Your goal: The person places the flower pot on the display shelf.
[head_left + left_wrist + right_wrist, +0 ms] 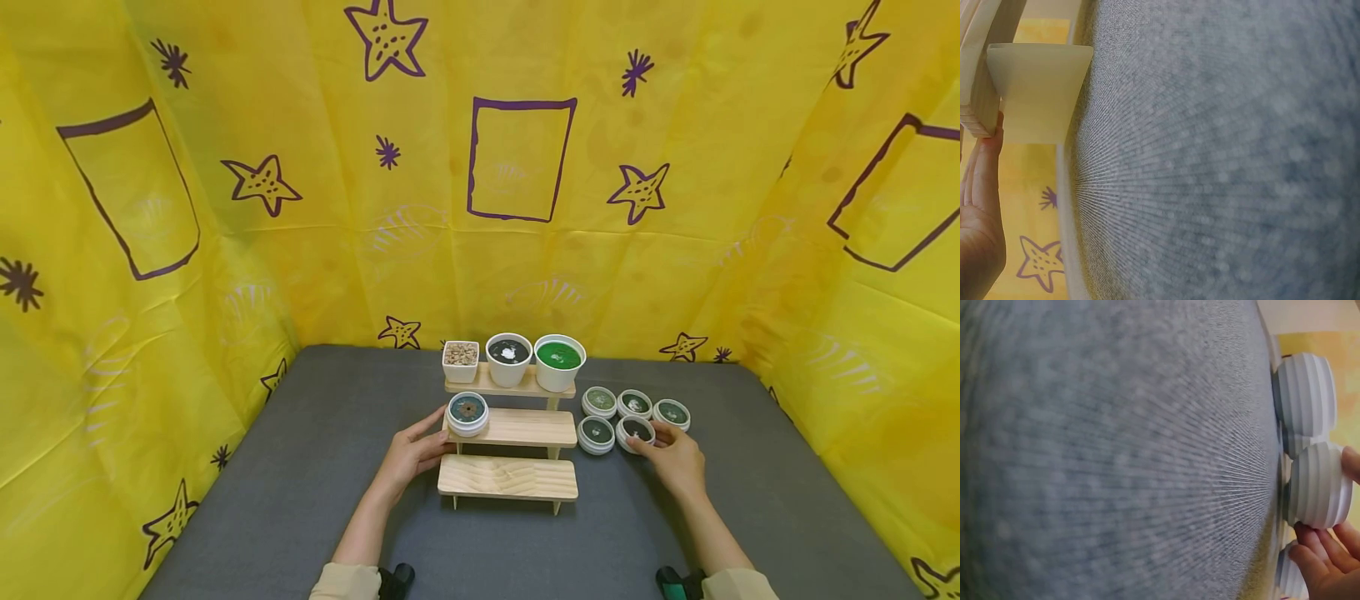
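Note:
Between thumb and fingers, my right hand [678, 461] pinches a small white ribbed jar [635, 432] with a dark green top. The right wrist view shows the thumb on one side of this ribbed jar [1320, 485] and fingertips on the other, low over the cloth. At the left end of the middle wooden shelf [525, 427], my left hand [408, 454] rests with fairly straight fingers against the board end. On that end sits a white jar with a blue-green top [467, 412], right by the fingertips. In the left wrist view, fingers [988, 169] touch the board's corner.
Several similar jars [599, 402] cluster right of the stand. The top shelf [491, 380] bears a square cup of brownish bits [461, 361], a dark-filled cup [509, 358] and a green-filled cup [559, 363]. A lower shelf [507, 478] stands in front. Yellow printed curtains [525, 275] surround the grey table [337, 392].

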Motion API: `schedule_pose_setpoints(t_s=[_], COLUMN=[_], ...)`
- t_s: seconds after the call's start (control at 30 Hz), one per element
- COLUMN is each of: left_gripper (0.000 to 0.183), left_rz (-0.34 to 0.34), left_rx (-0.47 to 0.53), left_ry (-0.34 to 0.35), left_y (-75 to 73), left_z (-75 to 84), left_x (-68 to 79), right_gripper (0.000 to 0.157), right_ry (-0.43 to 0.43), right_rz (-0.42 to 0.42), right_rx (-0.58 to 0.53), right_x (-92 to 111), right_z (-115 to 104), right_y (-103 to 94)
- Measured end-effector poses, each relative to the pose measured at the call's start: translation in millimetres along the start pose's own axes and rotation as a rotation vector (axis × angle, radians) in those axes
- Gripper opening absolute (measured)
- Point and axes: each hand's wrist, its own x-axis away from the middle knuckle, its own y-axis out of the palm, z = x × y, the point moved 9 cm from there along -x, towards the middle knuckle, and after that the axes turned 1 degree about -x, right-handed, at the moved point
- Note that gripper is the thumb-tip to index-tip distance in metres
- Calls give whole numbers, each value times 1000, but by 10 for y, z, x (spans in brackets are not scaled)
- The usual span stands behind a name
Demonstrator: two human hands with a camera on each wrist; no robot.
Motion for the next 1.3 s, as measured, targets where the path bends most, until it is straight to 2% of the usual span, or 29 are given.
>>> schedule_pose_setpoints(t_s=[0.63, 1.3], left_gripper=[59, 59], left_rz=[15, 12], left_rx=[6, 8], left_ry=[4, 4], left_y=[-14, -12], left_z=[10, 1], left_x=[4, 1], right_gripper=[66, 68], right_ry=[-7, -65], right_rz=[31, -44], right_rx=[-50, -165], right_x=[-6, 138], right_z=[-178, -632], right_y=[-145, -138])
